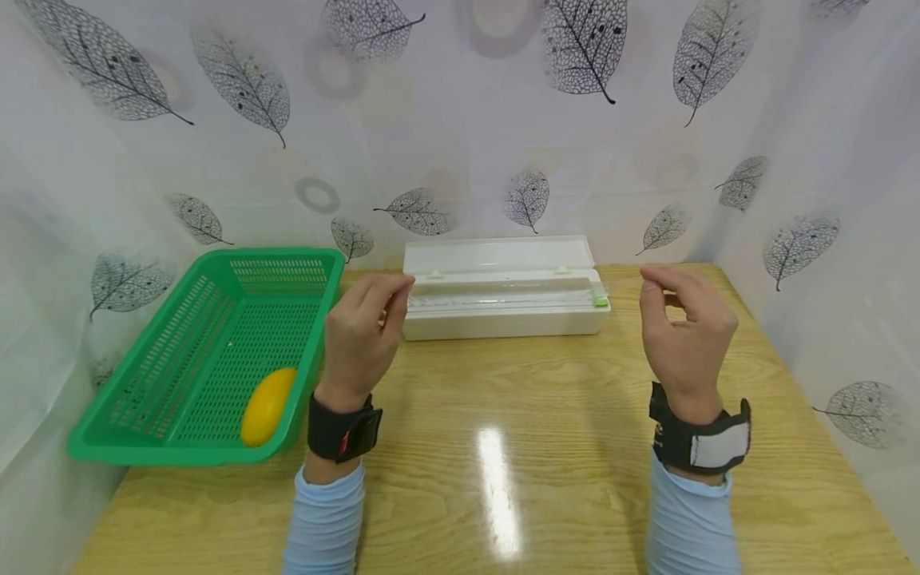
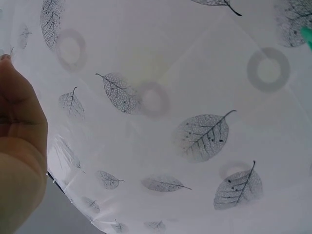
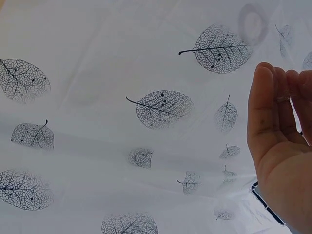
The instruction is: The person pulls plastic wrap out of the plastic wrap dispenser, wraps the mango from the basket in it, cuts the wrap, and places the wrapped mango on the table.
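My left hand (image 1: 362,339) is raised above the table near the left end of a white cling film box (image 1: 503,323), thumb tip meeting the fingertips. At the box's right, my right hand (image 1: 688,339) is held in much the same pose, fingers curled and thumb against them. Nothing visible is between either hand's fingertips in the head view. The box's lid (image 1: 496,254) stands raised at the back, and a roll of clear film (image 1: 503,297) lies inside. The wrist views show part of the left hand (image 2: 19,146) and right hand (image 3: 282,136) before the curtain.
A green plastic basket (image 1: 316,343) stands at the left, with a yellow oval object (image 1: 267,407) inside. A bright green piece (image 1: 600,302) sits at the box's right end. A white leaf-print curtain (image 1: 460,120) surrounds the wooden table (image 1: 561,447).
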Action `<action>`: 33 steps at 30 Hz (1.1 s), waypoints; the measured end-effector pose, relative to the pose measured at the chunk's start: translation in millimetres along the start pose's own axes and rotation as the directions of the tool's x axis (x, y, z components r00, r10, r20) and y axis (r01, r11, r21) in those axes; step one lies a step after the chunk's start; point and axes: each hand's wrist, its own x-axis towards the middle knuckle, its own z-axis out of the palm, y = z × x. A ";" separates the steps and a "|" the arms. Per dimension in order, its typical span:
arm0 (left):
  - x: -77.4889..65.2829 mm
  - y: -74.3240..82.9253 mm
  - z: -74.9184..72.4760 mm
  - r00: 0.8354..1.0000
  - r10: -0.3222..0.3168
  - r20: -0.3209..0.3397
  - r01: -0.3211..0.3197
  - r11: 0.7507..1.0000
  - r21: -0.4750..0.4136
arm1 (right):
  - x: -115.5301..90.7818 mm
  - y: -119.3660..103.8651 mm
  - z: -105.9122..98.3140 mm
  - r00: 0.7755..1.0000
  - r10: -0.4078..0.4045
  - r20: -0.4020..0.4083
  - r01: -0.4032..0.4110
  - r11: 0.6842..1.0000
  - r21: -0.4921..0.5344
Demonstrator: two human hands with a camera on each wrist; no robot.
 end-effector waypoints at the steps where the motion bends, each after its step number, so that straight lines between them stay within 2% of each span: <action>1: -0.1 0.0 -0.1 1.000 0.003 -0.001 -0.003 1.000 0.000 | -0.2 -0.4 -0.3 1.000 0.000 -0.001 0.000 1.000 0.000; 22: -1.3 5.0 -6.3 0.999 0.030 -0.010 -0.030 0.999 0.009 | -1.8 -6.0 -7.4 1.000 -0.025 0.001 0.025 1.000 -0.002; 33: -1.0 7.4 -14.6 0.998 0.043 0.047 -0.044 0.999 0.031 | -1.3 -8.0 -18.2 0.995 -0.064 0.073 0.066 0.997 -0.031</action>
